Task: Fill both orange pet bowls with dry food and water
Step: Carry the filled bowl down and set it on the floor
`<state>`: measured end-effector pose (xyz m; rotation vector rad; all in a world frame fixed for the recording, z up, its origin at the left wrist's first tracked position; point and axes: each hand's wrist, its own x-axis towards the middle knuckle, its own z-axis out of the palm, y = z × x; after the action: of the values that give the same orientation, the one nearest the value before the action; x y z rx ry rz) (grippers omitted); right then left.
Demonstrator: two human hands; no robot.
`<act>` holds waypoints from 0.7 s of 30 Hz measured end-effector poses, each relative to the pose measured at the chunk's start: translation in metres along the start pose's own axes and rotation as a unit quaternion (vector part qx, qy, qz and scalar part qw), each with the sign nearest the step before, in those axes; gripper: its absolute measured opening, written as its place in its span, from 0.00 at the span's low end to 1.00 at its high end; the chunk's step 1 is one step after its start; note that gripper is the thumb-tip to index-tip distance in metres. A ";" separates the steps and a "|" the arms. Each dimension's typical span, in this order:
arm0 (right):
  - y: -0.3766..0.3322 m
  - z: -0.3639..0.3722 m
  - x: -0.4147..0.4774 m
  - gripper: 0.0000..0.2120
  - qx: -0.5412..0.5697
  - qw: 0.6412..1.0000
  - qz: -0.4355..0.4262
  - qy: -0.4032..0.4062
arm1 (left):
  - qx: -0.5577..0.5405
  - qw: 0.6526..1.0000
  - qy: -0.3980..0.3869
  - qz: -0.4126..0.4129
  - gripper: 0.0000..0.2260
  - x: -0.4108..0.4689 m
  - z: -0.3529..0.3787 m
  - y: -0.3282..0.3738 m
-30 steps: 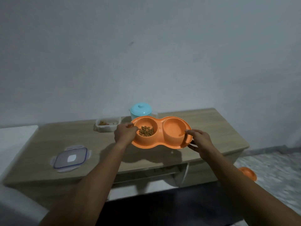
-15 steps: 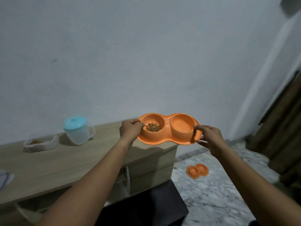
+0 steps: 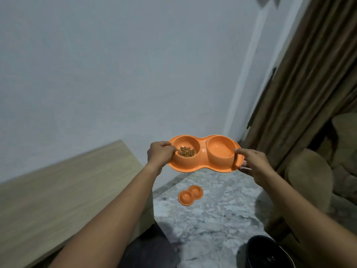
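Note:
I hold an orange double pet bowl level in the air, past the end of the wooden cabinet. My left hand grips its left rim, my right hand its right rim. The left cup holds brown dry food. The right cup looks glossy; I cannot tell for sure that it holds water. A second orange double pet bowl lies on the marble floor below, and its cups look empty.
The wooden cabinet top runs along the left. Brown curtains hang at the right. A beige upholstered seat stands at the right edge. A dark round object sits at the bottom right on the floor.
I have lifted the bowl off the cabinet and carried it right, turning my view toward the floor and curtains. The jug and food container have left the view.

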<state>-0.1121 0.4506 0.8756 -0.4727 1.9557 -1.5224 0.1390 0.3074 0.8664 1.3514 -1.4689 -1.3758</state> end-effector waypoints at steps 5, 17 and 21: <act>0.004 -0.005 0.097 0.13 -0.025 0.999 0.019 0.016 | -0.002 0.999 -0.026 -0.038 0.19 0.088 0.073 -0.013; 0.038 0.045 0.284 0.11 -0.069 0.993 0.097 -0.019 | 0.005 0.995 0.040 -0.097 0.18 0.221 0.164 -0.064; 0.088 0.090 0.353 0.16 -0.096 0.984 0.127 -0.081 | 0.036 0.984 0.095 -0.148 0.17 0.252 0.180 -0.122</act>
<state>-0.3112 0.1918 0.6917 -0.3955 1.9587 -1.1098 -0.0584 0.1199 0.6743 1.7523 -1.2363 -1.3385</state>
